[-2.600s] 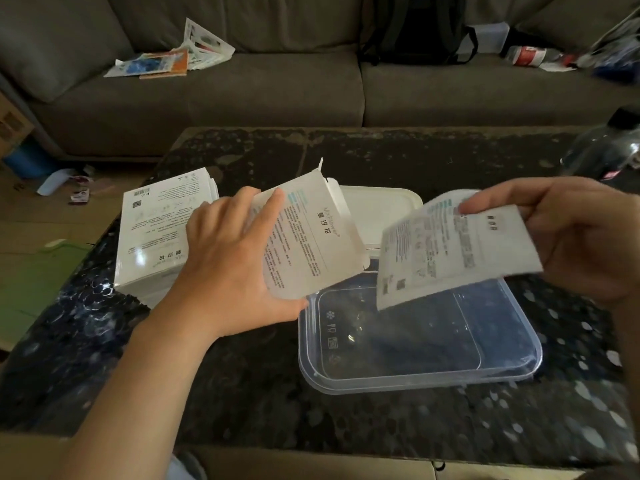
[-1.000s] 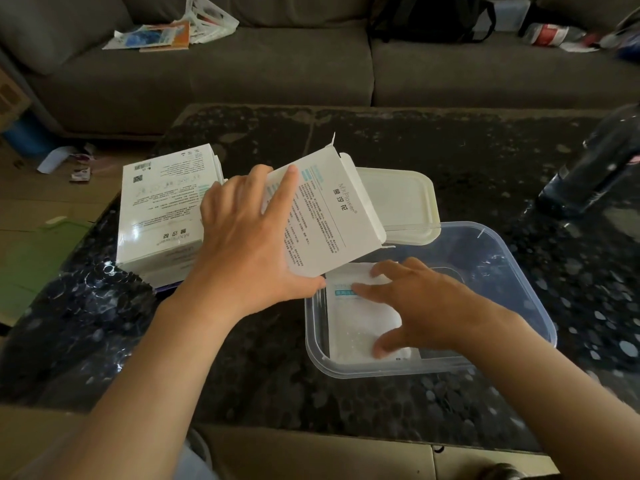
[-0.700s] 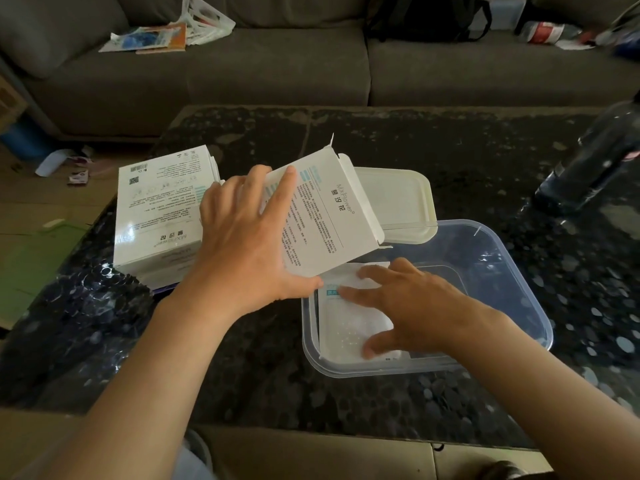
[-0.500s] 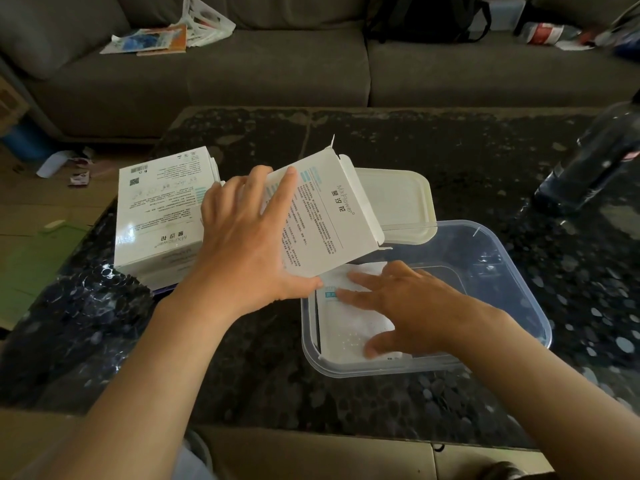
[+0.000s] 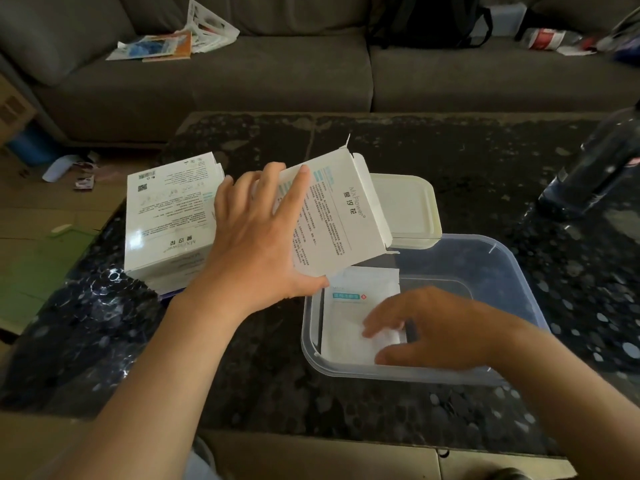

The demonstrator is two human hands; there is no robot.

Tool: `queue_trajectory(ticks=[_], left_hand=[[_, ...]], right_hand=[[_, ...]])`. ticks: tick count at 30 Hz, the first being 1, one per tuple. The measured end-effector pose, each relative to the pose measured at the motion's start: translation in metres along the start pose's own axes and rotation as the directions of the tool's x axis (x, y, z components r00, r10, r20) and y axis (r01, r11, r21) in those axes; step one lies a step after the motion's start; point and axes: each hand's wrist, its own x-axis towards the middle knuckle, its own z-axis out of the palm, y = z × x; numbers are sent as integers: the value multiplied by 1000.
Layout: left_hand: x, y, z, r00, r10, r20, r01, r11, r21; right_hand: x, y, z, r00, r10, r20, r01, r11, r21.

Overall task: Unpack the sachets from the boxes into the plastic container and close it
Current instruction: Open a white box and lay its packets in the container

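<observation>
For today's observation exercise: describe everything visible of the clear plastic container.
The plastic container is a clear, shallow, rounded-corner rectangular tub, lidless, standing flat on the dark speckled table. A white sachet lies in its left part, under the right hand. The left hand holds a box above its far-left corner; the cream lid lies behind.

single wide-angle view from the person's head, facing forward and down at close range over the dark speckled stone table, white printed cardboard box and clear plastic container central, grey fabric sofa across the far top.
</observation>
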Motion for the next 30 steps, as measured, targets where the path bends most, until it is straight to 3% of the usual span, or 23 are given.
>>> queue_trajectory(ticks=[4,6,8,10,12,16,23,30], left_hand=[[2,2,-3,998,43,-35,-43,999,-4],[2,2,-4,997,70,-42,-70,997,-20],[1,4,-5,994,103,-44,-104,994,-39],[0,9,-5,989,145,-42,-148,987,-67],[-1,16,-5,981,190,-47,-193,977,-85],[-2,29,-4,968,243,-61,-247,966,-74],[-4,39,-3,953,289,-85,-293,956,-33],[-4,31,0,963,262,-67,-264,964,-22]], right_hand=[[-8,-11,-15,996,-82,-42,89,976,197],[-23,-13,-38,980,-62,-190,133,912,388],[-36,-13,-56,888,38,-459,240,813,531],[-38,-12,-61,759,159,-631,297,778,554],[-33,-13,-58,738,209,-642,297,754,586],[-25,-10,-53,801,192,-567,213,794,570],[-13,-7,-48,751,201,-629,166,864,475],[-13,-8,-48,784,258,-565,196,760,619]])
